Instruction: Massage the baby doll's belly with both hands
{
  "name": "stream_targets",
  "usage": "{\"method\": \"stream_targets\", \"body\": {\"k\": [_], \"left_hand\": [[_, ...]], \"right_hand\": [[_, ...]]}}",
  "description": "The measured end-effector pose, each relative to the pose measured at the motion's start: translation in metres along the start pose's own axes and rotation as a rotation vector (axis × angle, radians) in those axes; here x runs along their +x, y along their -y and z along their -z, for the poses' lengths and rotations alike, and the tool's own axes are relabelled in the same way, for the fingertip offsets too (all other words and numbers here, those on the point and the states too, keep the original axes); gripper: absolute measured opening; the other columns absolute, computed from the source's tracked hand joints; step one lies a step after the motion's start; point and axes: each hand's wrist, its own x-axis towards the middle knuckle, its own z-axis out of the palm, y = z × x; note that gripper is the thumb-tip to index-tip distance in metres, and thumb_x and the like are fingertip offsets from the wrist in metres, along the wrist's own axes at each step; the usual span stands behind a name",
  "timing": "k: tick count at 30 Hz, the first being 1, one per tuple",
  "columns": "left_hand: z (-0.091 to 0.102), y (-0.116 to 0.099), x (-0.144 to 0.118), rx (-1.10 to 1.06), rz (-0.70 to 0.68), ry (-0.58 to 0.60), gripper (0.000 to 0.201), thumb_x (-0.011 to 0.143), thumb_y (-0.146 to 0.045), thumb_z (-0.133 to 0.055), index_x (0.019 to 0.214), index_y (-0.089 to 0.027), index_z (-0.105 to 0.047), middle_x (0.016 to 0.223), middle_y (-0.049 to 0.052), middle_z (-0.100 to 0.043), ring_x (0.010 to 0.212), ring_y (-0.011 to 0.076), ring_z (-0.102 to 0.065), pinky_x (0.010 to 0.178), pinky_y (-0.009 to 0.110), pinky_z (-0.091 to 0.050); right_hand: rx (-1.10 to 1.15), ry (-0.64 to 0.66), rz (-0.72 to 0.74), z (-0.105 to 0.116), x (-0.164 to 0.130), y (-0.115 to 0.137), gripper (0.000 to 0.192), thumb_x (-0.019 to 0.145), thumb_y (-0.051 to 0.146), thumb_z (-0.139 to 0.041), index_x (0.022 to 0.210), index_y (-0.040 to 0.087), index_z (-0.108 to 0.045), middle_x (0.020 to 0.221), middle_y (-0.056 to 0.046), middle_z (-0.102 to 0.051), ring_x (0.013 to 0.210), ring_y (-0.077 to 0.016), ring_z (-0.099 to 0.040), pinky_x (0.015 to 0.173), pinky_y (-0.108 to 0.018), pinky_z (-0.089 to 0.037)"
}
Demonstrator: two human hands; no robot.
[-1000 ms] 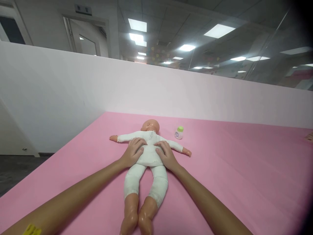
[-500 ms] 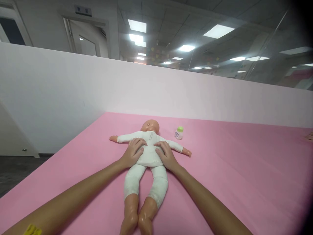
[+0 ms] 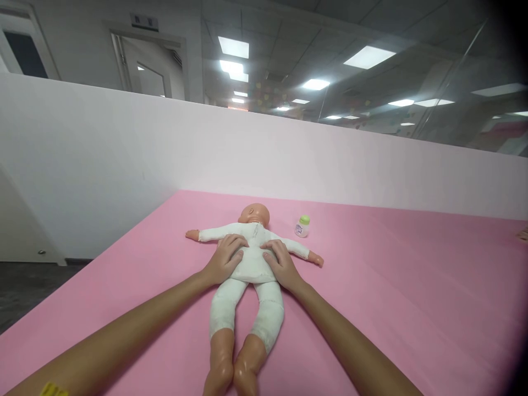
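Note:
A baby doll with a white cloth body lies stretched out, its arms spread and its head at the far end, turned to the left. Its plastic feet point toward me and run out at the bottom of the view. My left hand rests on the left side of the doll's torso, fingers laid out over the cloth. On the opposite side of the torso lies my right hand, fingers also extended and the thumb apart. Beyond the doll's right-hand arm stands a small clear bottle with a green cap.
The doll and bottle are on a pink tabletop. Behind it rises a white partition, with glass above on the right. A door shows at the back left. A small tan object sits at the far right edge.
The whole scene sits slightly lower in the view, as from a small head movement. Both hands stay at the same place on the doll's torso.

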Motion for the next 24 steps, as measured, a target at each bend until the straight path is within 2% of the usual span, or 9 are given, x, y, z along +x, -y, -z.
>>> {"method": "stream_targets", "body": {"k": [8,24], "left_hand": [[0.0002,-0.0017,-0.0001,-0.006,0.0,-0.003,0.021,0.102,-0.028,-0.041,0.112,-0.025,-0.06,0.122,0.005,-0.062,0.121,0.0257,-0.053,0.109,0.045,-0.037],[0.0004,-0.0022,0.0,0.003,0.008,0.002,0.023,0.102,-0.027,-0.041,0.114,-0.025,-0.061,0.122,0.006,-0.062,0.12,0.0258,-0.053,0.109,0.045,-0.038]], "right_hand": [[0.015,0.001,-0.001,0.0003,0.0011,0.0024,0.008,0.097,0.025,-0.054,0.096,0.026,-0.062,0.105,-0.003,-0.061,0.108,-0.0237,-0.056,0.104,-0.043,-0.044],[0.02,0.001,-0.012,0.0004,0.0015,0.0029,0.008,0.096,0.026,-0.055,0.095,0.026,-0.063,0.102,-0.002,-0.06,0.105,-0.0234,-0.056,0.101,-0.042,-0.043]]}}
